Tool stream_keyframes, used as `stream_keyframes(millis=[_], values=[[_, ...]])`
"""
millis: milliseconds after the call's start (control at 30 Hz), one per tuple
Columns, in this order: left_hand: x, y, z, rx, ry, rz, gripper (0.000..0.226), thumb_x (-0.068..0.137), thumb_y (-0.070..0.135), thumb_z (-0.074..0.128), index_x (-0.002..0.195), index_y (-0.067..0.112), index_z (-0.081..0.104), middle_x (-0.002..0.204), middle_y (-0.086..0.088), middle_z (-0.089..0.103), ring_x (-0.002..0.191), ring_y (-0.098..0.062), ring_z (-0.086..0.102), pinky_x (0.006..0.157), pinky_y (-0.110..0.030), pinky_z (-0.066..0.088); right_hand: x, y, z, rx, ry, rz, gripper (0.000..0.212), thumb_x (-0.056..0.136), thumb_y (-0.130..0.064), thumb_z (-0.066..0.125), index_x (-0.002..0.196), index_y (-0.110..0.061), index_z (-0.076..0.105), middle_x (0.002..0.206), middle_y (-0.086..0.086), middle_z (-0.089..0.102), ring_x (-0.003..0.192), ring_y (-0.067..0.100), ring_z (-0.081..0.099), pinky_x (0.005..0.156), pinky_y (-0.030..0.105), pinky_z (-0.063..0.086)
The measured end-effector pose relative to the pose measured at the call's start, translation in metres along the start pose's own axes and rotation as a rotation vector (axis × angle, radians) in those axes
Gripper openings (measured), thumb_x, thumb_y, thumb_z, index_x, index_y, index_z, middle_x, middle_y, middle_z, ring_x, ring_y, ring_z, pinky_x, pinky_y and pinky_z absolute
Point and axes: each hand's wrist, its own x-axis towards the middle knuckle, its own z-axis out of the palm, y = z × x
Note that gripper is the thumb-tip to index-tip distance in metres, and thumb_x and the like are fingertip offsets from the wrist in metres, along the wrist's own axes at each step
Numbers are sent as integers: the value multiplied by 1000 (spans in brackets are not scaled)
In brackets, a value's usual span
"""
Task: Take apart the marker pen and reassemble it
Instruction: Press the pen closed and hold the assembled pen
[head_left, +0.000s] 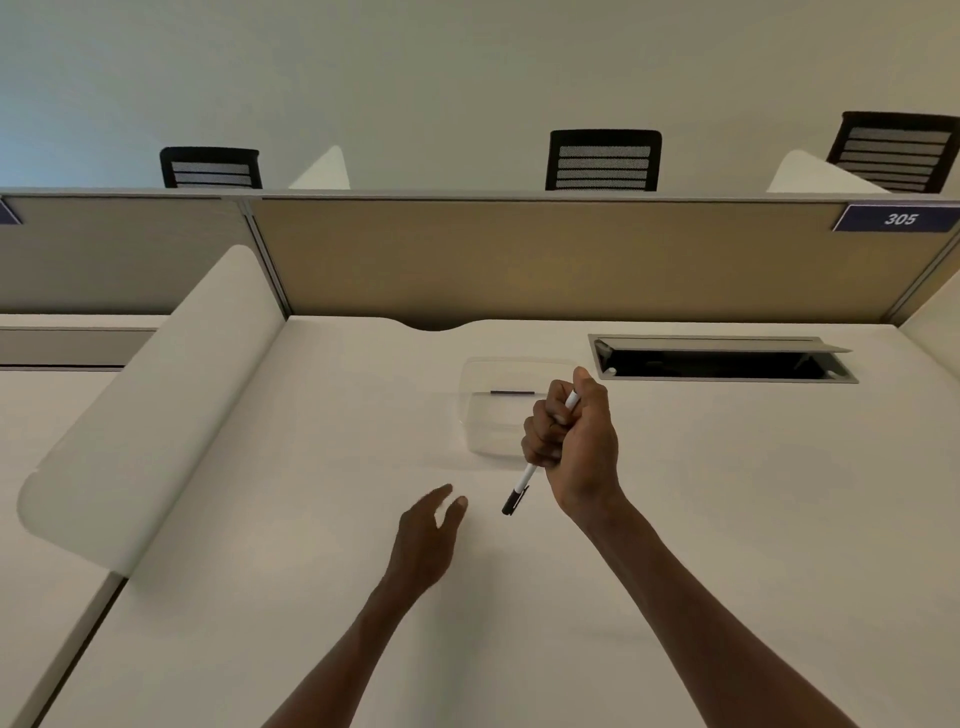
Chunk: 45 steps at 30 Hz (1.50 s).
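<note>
My right hand (576, 441) is closed in a fist around a white marker pen (525, 478) with a black clipped cap. The capped end points down and to the left, out of the bottom of the fist. The pen's white rear end sticks out at the top by my thumb. The pen is held above the desk, tilted. My left hand (428, 535) hovers a little to the left of the cap, its fingers apart and holding nothing. The two hands do not touch.
A clear plastic tray (493, 374) lies on the white desk (727, 519) just behind my right hand, with a thin dark stick in it. An open cable hatch (722, 358) sits at the back right. A white side divider (156, 395) rises at the left, a tan partition behind.
</note>
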Motion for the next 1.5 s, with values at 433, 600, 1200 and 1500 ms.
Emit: stream_keyframes(millis=[433, 600, 1200, 1500], values=[[-16, 72, -14, -1017, -318, -285, 26, 82, 29, 73, 96, 7, 78, 88, -10, 71, 73, -16, 65, 69, -23, 56, 8, 1, -15, 42, -35, -100, 40, 89, -31, 30, 53, -14, 34, 49, 2, 26, 45, 18, 24, 46, 27, 27], [-11, 69, -19, -1053, -186, -268, 23, 80, 20, 72, 96, 5, 78, 91, -10, 74, 81, -16, 70, 73, -23, 57, 15, 8, -28, -172, 11, -122, 42, 87, -32, 33, 63, -11, 60, 67, 10, 58, 66, 22, 56, 69, 36, 48], [24, 57, -43, -580, -8, 76, 29, 85, -5, 68, 96, 20, 78, 97, -4, 78, 103, -19, 71, 98, -34, 51, -12, 25, -89, -893, -361, 375, 19, 86, -25, 72, 88, -6, 78, 87, 10, 77, 66, 14, 65, 61, 24, 50], [23, 51, -10, -53, 120, 208, 32, 95, 1, 58, 124, 12, 67, 122, -6, 70, 115, -13, 63, 89, -2, 38, -26, 71, -84, -1271, -12, 297, 21, 74, -18, 74, 55, -8, 71, 56, 7, 69, 52, 14, 63, 60, 27, 53]])
